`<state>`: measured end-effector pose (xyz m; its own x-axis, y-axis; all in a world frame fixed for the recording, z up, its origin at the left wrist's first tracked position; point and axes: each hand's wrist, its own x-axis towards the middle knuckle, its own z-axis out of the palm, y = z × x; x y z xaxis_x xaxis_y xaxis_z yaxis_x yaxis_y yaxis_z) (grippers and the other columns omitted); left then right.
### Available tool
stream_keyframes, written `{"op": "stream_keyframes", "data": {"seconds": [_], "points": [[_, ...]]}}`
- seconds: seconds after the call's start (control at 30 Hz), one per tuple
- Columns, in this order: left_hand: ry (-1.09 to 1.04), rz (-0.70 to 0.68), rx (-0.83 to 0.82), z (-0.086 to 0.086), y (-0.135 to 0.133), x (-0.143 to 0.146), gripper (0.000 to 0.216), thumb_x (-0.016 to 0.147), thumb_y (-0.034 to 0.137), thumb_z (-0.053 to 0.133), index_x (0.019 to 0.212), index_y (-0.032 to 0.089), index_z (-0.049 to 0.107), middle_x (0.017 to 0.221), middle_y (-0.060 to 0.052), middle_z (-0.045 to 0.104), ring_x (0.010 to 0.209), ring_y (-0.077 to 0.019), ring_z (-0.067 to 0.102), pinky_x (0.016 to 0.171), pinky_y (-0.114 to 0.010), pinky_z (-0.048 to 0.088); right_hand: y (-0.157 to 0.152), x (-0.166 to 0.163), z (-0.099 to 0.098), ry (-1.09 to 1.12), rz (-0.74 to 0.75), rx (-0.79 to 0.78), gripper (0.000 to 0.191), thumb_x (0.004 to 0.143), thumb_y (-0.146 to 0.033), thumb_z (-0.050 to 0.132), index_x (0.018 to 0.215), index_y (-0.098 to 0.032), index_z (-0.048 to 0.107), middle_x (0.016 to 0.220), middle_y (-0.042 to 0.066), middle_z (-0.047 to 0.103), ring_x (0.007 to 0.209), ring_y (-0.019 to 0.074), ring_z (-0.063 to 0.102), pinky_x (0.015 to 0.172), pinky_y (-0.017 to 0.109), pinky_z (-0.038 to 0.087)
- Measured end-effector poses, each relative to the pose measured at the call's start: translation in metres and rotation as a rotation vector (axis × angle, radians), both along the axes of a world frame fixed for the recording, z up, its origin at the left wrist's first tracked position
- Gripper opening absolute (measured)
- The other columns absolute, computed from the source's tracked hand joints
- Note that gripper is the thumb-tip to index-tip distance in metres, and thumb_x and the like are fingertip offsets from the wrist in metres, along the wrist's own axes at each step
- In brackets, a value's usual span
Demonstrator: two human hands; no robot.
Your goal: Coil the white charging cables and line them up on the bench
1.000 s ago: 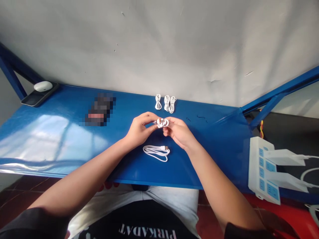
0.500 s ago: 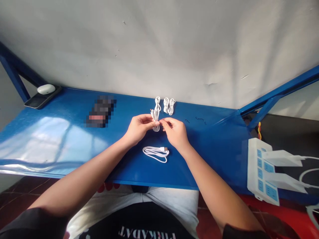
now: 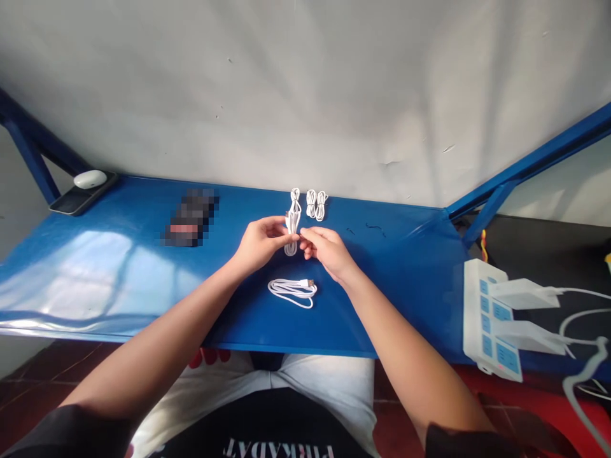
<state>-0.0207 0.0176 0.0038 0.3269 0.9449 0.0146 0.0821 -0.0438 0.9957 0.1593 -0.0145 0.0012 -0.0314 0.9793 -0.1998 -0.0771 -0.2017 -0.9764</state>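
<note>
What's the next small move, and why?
I'd probably cinch the held cable coil at its middle with the right hand. The left hand pinches it there, the right is close beside it, and the cable pair behind appears banded mid-length. Can't tell if the right holds a tie.

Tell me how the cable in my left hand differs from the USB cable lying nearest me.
The held cable is gripped by the left hand; the USB cable lies on the blue table. The held cable is bunched narrow; the USB cable spreads sideways in looser loops. Both are white and looped.
</note>
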Motion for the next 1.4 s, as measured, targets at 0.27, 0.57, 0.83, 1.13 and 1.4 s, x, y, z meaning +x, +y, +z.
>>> {"op": "stream_keyframes", "data": {"seconds": [0.27, 0.57, 0.83, 1.13, 1.4], "points": [[0.480, 0.311, 0.012, 0.022, 0.070, -0.007, 0.063, 0.070, 0.032, 0.085, 0.124, 0.015, 0.057, 0.087, -0.006, 0.072, 0.066, -0.0155, 0.062, 0.061, -0.026, 0.043, -0.005, 0.002, -0.001, -0.473, 0.116, 0.162, 0.034, 0.085, -0.052, 0.065, 0.086, -0.019, 0.069, 0.077, 0.002, 0.066, 0.069, 0.0141, 0.057, 0.064, 0.027, 0.046], [0.685, 0.157, 0.028, 0.016, 0.123, 0.019, 0.048, 0.069, 0.028, 0.085, 0.110, 0.013, 0.064, 0.073, -0.006, 0.071, 0.067, -0.0197, 0.065, 0.060, -0.028, 0.044, -0.023, 0.006, 0.026, -0.673, 0.579, 0.119, 0.046, 0.062, -0.061, 0.085, 0.080, -0.020, 0.070, 0.077, 0.000, 0.064, 0.065, 0.0130, 0.054, 0.056, 0.026, 0.040], [0.726, 0.117, 0.319, 0.019, 0.094, 0.005, 0.029, 0.089, 0.040, 0.063, 0.089, 0.013, 0.076, 0.080, -0.010, 0.074, 0.076, -0.0216, 0.066, 0.071, -0.030, 0.045, -0.030, 0.004, 0.028, -0.813, 0.661, 0.225, 0.019, 0.067, -0.035, 0.084, 0.077, -0.023, 0.073, 0.083, 0.000, 0.066, 0.074, 0.0147, 0.057, 0.060, 0.025, 0.039], [0.536, -0.367, 0.417, 0.020, 0.029, -0.017, 0.046, 0.080, 0.058, 0.075, 0.104, 0.019, 0.076, 0.097, -0.007, 0.075, 0.083, -0.0183, 0.064, 0.073, -0.028, 0.047, -0.012, 0.014, 0.007, -0.879, 0.258, 0.391, 0.022, 0.088, -0.037, 0.072, 0.107, -0.027, 0.075, 0.111, 0.007, 0.063, 0.113, 0.0253, 0.057, 0.099, 0.039, 0.046], [0.569, -0.451, 0.397, 0.003, 0.021, -0.018, 0.029, 0.083, 0.042, 0.075, 0.102, 0.021, 0.078, 0.102, -0.006, 0.073, 0.085, -0.0183, 0.063, 0.074, -0.028, 0.044, -0.006, 0.046, 0.015, -0.895, 0.257, 0.187, 0.047, 0.066, -0.042, 0.088, 0.108, -0.027, 0.073, 0.104, 0.004, 0.064, 0.093, 0.0208, 0.061, 0.083, 0.034, 0.050]]}}
